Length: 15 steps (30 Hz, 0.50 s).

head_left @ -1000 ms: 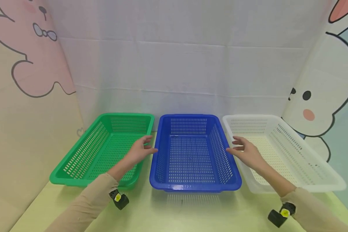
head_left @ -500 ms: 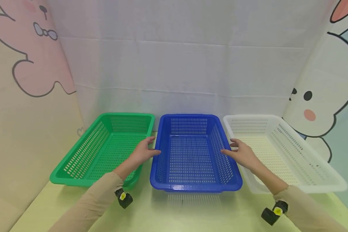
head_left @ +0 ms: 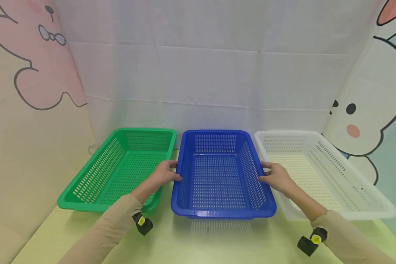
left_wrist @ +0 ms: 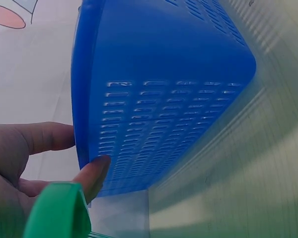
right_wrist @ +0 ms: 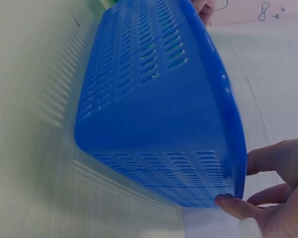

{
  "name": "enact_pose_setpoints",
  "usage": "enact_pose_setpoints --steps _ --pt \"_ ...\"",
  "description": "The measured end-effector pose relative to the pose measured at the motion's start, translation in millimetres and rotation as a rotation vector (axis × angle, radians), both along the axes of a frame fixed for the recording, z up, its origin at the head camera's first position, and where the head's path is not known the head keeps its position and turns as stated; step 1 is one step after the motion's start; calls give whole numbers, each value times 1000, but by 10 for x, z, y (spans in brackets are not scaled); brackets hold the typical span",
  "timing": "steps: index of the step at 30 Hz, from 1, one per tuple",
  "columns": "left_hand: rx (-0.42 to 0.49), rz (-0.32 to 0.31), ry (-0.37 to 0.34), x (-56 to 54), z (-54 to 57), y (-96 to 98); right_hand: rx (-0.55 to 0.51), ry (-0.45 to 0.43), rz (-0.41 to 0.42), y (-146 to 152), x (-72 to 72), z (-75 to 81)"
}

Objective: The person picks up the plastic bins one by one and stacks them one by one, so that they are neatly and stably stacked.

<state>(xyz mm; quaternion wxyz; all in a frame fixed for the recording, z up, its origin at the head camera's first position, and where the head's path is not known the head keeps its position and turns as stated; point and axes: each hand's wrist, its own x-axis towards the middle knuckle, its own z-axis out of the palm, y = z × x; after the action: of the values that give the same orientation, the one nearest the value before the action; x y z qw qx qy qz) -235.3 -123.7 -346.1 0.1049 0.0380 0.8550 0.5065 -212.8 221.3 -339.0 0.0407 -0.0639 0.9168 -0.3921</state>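
An empty blue plastic basket with slotted walls stands in the middle of the table, between the two hands. My left hand grips its left rim. In the left wrist view the thumb lies over the rim and a fingertip tucks beneath it against the slotted outer wall. On the opposite side my right hand holds the right rim the same way; the right wrist view shows its fingertip under the rim edge. The basket sits level, its base hidden from the head view.
Close on the left is a green basket, its right rim under the left forearm. A white basket stands close on the right, partly behind the right forearm. All stand on a pale table before a white cloth backdrop.
Both hands have come in towards the blue basket from its sides and lowered slightly, and their fingers have closed on its rims. The baskets stay where they were.
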Motion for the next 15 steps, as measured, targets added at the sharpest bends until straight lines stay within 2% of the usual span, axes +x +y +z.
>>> enact_pose_setpoints --steps 15 --pt "84 63 -26 -29 -32 -24 -172 -35 -55 90 -10 -27"
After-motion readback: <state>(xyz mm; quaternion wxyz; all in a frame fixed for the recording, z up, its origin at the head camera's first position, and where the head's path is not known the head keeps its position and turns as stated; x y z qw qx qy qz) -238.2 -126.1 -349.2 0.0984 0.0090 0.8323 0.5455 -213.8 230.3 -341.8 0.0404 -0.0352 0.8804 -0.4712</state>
